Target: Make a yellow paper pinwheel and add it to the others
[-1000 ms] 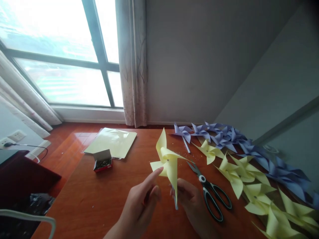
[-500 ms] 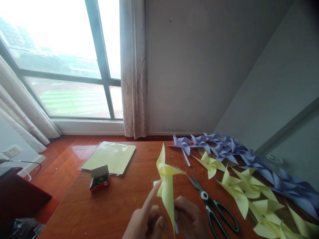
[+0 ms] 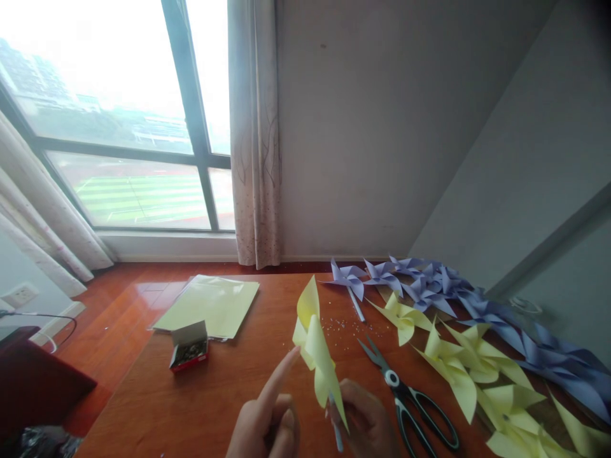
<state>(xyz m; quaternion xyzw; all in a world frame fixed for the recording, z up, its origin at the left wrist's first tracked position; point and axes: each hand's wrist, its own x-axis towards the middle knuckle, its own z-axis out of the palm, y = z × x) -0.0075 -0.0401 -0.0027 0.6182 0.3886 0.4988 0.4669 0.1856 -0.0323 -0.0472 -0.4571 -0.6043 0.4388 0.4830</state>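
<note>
A yellow paper pinwheel (image 3: 319, 350) stands upright above the table, seen nearly edge-on, on a pale stick (image 3: 338, 432). My right hand (image 3: 365, 416) is closed round that stick, just below the blades. The blades hide part of its fingers. Beside the pinwheel, my left hand (image 3: 267, 413) points its index finger at the blades, the tip at or very near the paper edge. Its other fingers are curled and it holds nothing. Black-handled scissors (image 3: 392, 378) lie partly spread just right of my right hand.
Yellow pinwheels (image 3: 449, 369) and purple pinwheels (image 3: 427, 292) cover the table's right side. A purple pinwheel on a stick (image 3: 347, 280) lies at the back, near scattered white bits. A stack of yellow paper (image 3: 212, 305) and a small red box of tacks or pins (image 3: 189, 350) are at left.
The yellow pinwheel's blades have turned, and its stick shows more clearly. My left hand has shifted slightly left, its index finger still stretched out. My right hand keeps its hold.
</note>
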